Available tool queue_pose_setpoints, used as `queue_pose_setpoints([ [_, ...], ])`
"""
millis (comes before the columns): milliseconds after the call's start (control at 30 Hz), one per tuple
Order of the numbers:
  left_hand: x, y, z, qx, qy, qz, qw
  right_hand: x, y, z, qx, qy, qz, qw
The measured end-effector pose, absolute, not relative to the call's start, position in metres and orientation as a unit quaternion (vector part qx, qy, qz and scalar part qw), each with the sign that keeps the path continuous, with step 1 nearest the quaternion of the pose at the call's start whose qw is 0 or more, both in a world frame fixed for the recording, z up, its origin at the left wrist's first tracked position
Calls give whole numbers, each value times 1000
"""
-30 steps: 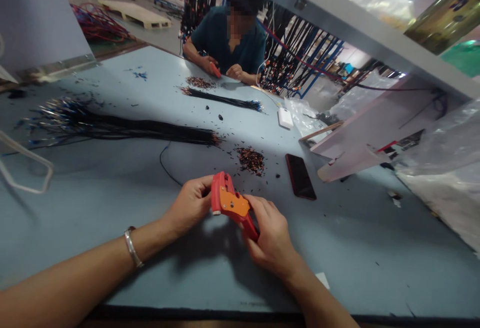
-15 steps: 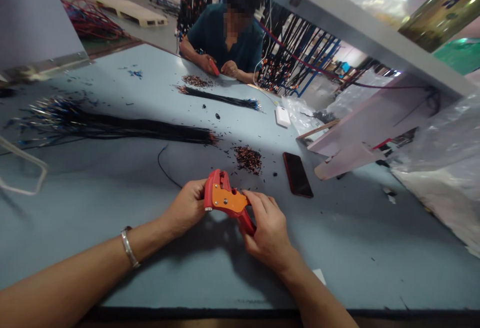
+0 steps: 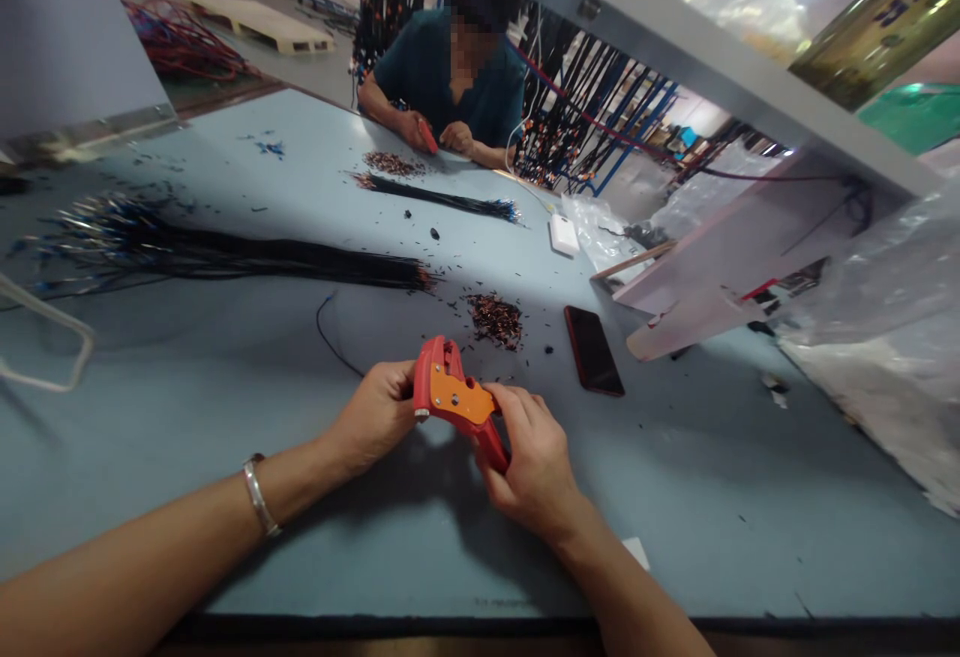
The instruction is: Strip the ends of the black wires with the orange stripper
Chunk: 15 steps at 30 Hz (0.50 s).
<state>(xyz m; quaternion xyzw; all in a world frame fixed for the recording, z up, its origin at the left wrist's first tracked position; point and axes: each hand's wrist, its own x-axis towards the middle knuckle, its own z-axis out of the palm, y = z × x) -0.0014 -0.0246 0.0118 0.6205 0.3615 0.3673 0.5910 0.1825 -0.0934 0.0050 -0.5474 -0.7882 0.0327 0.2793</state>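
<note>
Hardly any movement since half a second ago: wire stripper nudged slightly right in view, both hands about where they were. Right hand has its fingers wrapped around the stripper's red handles; orange side plate faces the camera, head points up and left. Stripper is held above the near-middle part of the blue-grey tabletop. Left hand is pinched closed right at the stripper's head, on a thin black wire that runs from the tabletop into the fingers; wire's far end has a blue tip. Cannot tell how far the wire sits in the stripper, as the head hides it. Silver bracelet on left wrist.

Just beyond the stripper: pile of copper-and-black wire offcuts. Black-red smartphone lies to its right. Left and farther back, large black wire bundle, copper ends toward the offcuts, blue and metal terminals at the left. Farther across, smaller black wire bundle, second offcut pile behind its copper end, white box near its blue end. Co-worker sits at the far edge, red tool in one hand. Clear plastic sheeting at right; wooden pallet on floor behind.
</note>
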Motion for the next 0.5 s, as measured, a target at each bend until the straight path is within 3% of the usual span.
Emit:
queue_pose_setpoints([
  [500, -3, -23, 11, 652, 331, 392, 558, 183, -93, 5, -537, -793, 24, 286],
])
